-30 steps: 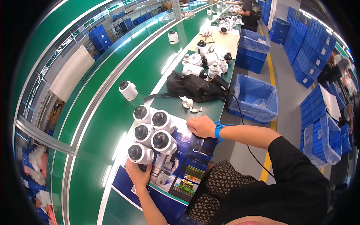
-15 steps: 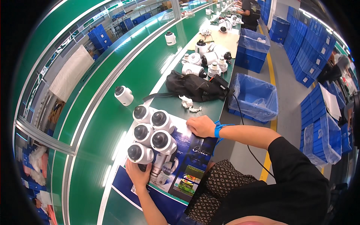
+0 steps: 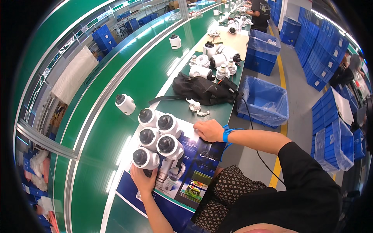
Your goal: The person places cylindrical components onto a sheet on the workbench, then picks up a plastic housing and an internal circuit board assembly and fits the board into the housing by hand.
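Several white rounded housings with ribbed black caps stand grouped on a glossy printed sheet [image 3: 186, 153] over the bench. My left hand [image 3: 143, 180] is closed round the lower part of the nearest housing [image 3: 145, 157], whose dark underside shows by the thumb. Beside it, a second housing [image 3: 169, 146] stands to the right. My right hand [image 3: 209, 131] rests at the sheet's right edge with its fingers curled under; whatever they hold, if anything, is hidden. A blue band [image 3: 226, 134] circles that wrist.
On the green conveyor belt [image 3: 93, 171] at left ride a near housing [image 3: 125, 104] and a farther one [image 3: 175, 41]. Beyond the sheet lie a black bag [image 3: 202, 90], crumpled white scraps [image 3: 196, 106] and more white parts [image 3: 200, 72]. A lined blue crate [image 3: 264, 103] stands at right.
Both housings on the belt have shifted slightly toward me and to the left. My hands and the grouped housings stay where they were.
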